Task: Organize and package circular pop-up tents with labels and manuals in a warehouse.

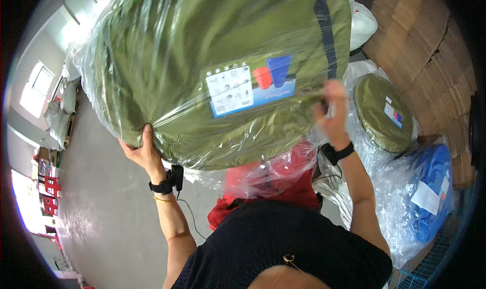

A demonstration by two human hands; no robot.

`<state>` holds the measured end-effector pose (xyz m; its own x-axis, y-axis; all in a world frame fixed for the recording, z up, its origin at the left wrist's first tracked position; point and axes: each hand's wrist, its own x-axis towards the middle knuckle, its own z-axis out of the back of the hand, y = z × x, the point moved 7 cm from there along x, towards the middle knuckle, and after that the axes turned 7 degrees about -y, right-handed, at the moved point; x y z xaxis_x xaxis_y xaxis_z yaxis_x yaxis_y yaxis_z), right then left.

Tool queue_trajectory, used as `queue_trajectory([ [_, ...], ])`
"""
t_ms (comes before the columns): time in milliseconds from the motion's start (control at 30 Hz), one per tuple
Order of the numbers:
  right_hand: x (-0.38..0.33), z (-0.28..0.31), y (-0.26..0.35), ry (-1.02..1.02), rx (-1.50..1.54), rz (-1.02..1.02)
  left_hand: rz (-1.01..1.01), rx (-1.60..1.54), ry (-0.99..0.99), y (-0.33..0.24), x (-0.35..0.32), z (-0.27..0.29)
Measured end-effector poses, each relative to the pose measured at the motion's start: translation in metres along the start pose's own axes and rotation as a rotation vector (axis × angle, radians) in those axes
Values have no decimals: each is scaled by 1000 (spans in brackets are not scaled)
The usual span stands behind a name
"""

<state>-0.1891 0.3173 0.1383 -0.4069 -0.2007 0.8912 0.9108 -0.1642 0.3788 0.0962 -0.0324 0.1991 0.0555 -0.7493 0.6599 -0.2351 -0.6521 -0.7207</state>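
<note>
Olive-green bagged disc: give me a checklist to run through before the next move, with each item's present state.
1. Left hand on the lower edge of the olive-green disc in clear plastic: ok.
2. Right hand pinching the plastic at the disc's right edge: ok, though the fingers grip film only.
3. Disc lifted off the red bagged item beneath: cannot tell, they overlap in view.
4. Plastic wrap intact: cannot tell, wrinkles and glare hide tears.
5. Second olive disc and blue bagged item lie apart on the right: ok.
</note>
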Motion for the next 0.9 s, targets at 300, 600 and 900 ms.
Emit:
queue_trajectory([
  [300, -44, -19, -100, 189, 251, -979, 429, -136, 26, 88, -24, 22],
  [600, 260, -125, 109, 933, -8, -333, 1728, -983, 214, 129, -225, -44],
  [900, 264, -200, 271, 1283, -169, -377, 2330, -1468, 445, 18, -303, -103],
])
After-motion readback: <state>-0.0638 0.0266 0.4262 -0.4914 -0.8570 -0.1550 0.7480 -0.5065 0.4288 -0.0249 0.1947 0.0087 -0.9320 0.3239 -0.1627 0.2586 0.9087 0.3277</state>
